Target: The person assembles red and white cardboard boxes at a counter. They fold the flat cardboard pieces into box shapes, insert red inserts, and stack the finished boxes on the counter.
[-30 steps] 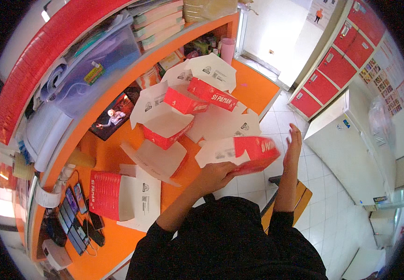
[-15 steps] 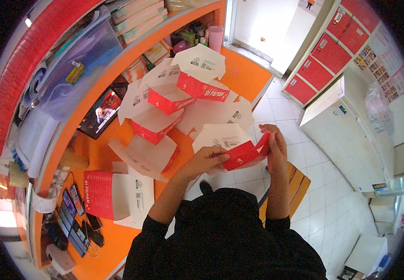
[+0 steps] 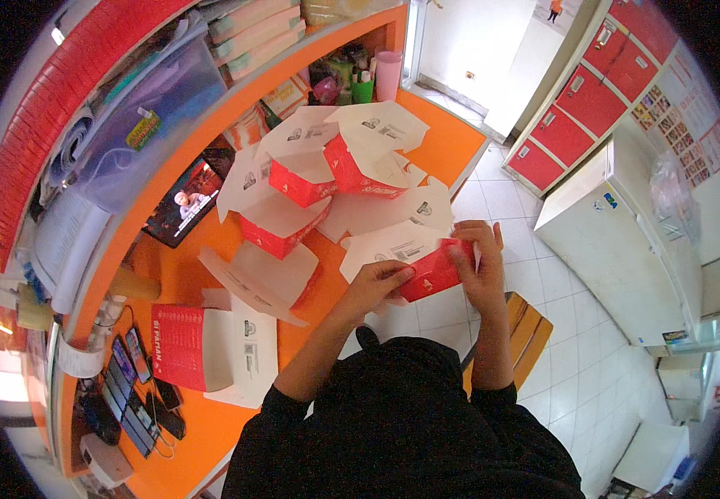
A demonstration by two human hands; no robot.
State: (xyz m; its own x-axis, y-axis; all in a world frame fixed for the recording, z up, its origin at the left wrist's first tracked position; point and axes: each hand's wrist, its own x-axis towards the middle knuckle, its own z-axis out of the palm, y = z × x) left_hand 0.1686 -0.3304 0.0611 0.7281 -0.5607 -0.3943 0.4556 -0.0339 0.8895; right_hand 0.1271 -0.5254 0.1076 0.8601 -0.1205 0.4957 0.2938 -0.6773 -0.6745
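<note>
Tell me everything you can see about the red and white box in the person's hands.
The box is a folding carton, seemingly thin card, red outside and white inside, with small dark print on the white lid flap. It is half formed: the flap stands open toward the counter, the red body tilts toward the person. The left hand grips its near left end, the right hand its right end. It is held just off the edge of the orange counter, beside other open cartons of the same kind.

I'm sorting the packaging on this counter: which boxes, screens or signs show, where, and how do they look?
Red-and-white carton: held between left hand and right hand, half folded.
Open cartons: piled mid-counter, red outside, white flaps.
Flat carton stack: counter's near left.
Screen: lying flat, lit.
Wall poster: small picture grid.
</note>
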